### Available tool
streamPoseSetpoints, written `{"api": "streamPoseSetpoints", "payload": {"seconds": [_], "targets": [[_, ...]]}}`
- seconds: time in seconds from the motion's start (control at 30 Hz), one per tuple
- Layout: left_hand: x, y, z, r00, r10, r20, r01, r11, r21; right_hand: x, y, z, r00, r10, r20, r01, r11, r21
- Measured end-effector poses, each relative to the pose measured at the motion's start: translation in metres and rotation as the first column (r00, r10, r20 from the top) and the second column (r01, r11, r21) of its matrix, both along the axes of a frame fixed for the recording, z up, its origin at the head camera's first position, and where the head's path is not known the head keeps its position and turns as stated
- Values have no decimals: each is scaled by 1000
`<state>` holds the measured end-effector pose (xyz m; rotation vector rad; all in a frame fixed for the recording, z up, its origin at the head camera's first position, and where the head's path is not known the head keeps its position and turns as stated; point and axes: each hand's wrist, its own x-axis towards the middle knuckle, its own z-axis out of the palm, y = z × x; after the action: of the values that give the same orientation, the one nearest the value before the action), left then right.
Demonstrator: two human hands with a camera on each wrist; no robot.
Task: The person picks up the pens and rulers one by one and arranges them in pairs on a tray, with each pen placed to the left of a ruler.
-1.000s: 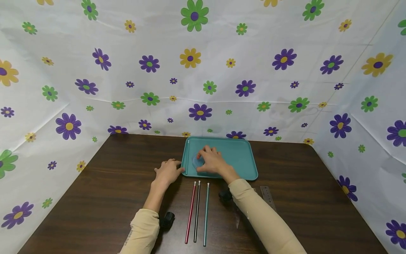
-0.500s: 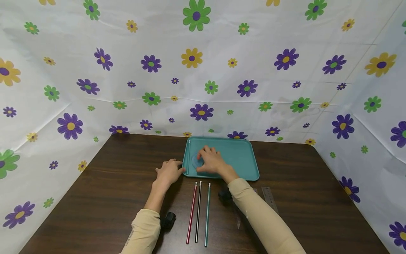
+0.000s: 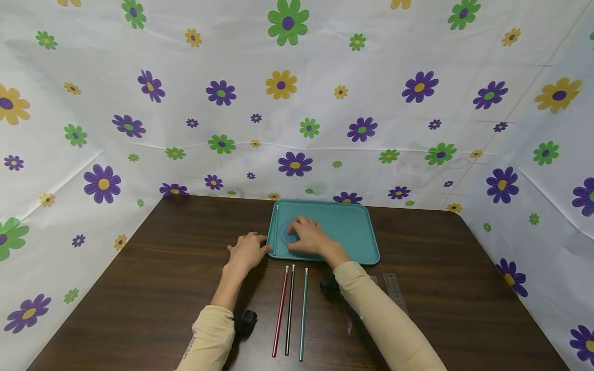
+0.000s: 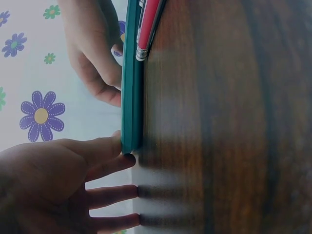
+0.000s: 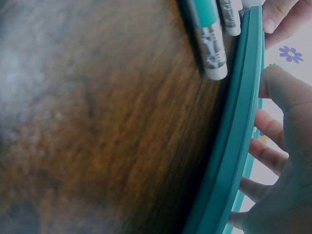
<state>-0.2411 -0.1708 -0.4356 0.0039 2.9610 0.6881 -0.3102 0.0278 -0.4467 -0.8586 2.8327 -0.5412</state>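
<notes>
While a translucent blue disc (image 3: 284, 235) and apparently one pencil (image 3: 276, 230) already lie in the teal tray (image 3: 345, 232), three pencils (image 3: 290, 309) outside seemingly remain; the left hand (image 3: 248, 251) spreads its fingers at the rim, while whether the right hand (image 3: 312, 239) grips the disc is unclear.

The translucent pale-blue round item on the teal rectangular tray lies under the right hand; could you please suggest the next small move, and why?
I would probably have the right hand close gently on the round item: its fingers arch over it, a firm grip cannot be made out, and the left hand touching the tray may steady it.
</notes>
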Motion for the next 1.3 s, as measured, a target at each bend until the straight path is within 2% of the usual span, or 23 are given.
{"api": "streamPoseSetpoints", "payload": {"seconds": [0.57,0.77,0.97,1.3], "targets": [[1,1,-1,1000,3,2,-3,1000,4,5,1,-1,1000,25,-12,-26,999,-20],[3,-1,-2,1000,-3,14,3,1000,11,8,1,-3,995,46,-84,-49,999,-23],[2,-2,-2,1000,-4,5,4,1000,4,14,-1,1,986,32,-163,-41,998,-55],[1,-1,-1,1000,-2,4,2,1000,0,28,-5,5,970,43,-240,-64,995,-78]]}}
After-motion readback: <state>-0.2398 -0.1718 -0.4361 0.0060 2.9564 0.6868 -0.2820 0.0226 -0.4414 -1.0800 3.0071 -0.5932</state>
